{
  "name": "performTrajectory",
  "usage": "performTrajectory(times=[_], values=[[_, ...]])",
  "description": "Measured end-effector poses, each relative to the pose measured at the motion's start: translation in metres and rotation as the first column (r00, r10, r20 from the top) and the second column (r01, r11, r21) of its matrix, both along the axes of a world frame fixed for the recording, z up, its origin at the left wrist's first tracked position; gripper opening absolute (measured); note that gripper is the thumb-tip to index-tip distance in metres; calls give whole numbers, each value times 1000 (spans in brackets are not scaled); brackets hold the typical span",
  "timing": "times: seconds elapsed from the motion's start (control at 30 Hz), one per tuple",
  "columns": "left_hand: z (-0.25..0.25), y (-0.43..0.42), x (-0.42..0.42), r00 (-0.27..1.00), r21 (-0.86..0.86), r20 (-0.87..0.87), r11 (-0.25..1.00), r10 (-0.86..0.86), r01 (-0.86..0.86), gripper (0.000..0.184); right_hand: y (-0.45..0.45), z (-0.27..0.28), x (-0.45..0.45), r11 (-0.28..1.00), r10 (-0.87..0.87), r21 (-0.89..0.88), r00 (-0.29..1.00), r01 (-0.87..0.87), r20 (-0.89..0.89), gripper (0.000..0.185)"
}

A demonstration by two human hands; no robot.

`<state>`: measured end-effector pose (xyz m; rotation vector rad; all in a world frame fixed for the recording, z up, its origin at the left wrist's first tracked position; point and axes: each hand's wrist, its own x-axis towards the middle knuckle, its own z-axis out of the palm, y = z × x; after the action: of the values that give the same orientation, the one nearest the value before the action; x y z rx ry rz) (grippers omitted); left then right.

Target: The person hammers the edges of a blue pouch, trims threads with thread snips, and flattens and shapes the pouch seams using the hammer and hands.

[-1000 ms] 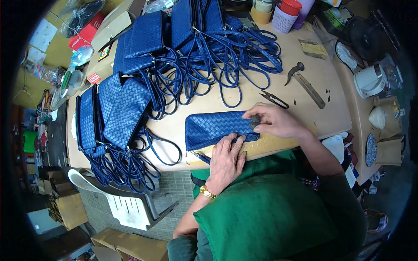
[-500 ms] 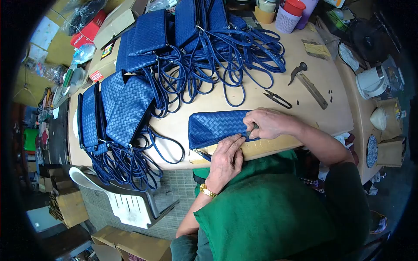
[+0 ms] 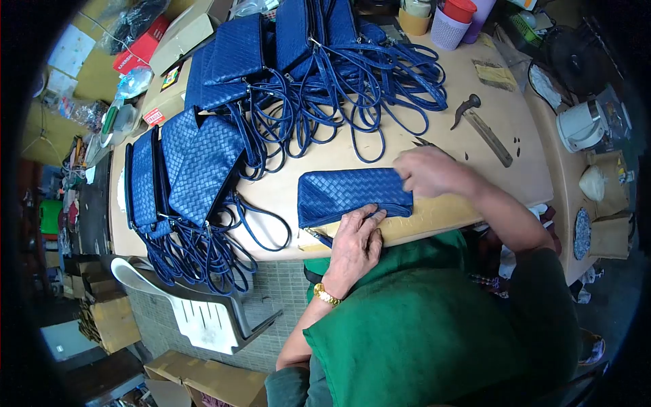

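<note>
A blue woven-pattern pouch (image 3: 349, 191) lies flat near the table's front edge, its zipper side toward me. My left hand (image 3: 356, 237) rests on that near edge, fingers stretched out over the pouch. At the pouch's right end, my right hand (image 3: 430, 173) is raised and smeared by motion. Its fingers look curled, but whether they hold anything cannot be made out. Just behind it, the dark tips of the thread snips (image 3: 424, 142) show; the rest is hidden by the hand. Farther right lies a hammer (image 3: 489, 138) with a wooden handle.
Several blue pouches (image 3: 234, 51) with tangled straps are piled at the back, and more pouches (image 3: 203, 163) lie at left. Cups (image 3: 450, 28) stand at the back right. A white chair (image 3: 203, 322) is below the table's front left edge.
My right hand has lifted off the pouch's zipper edge and moved right and back, covering most of the snips. My left hand stays on the pouch. The view has shifted slightly.
</note>
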<state>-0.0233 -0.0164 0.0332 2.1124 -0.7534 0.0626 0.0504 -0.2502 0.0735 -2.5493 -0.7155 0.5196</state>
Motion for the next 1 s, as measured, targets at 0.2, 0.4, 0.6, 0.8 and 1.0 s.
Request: performTrajectory(times=[0.2,0.4,0.6,0.8,1.0], values=[[3,-4,0,1000,52,-15,999,-6,7,40,-23,3,-8,724,-184,412,730,554,-658,18],[3,-4,-1,1000,54,-9,999,-6,7,42,-14,-11,-38,143,257,610,566,779,-783,12],[4,-4,0,1000,60,-5,998,-8,9,42,-14,-22,-46,236,94,765,769,599,-632,26],[4,-4,1,1000,71,-5,997,-6,7,41,-7,6,-47,310,68,526,533,792,-843,28],[3,-2,2,1000,51,-12,998,-19,20,39,-3,1,-42,632,-102,557,770,539,-629,31]])
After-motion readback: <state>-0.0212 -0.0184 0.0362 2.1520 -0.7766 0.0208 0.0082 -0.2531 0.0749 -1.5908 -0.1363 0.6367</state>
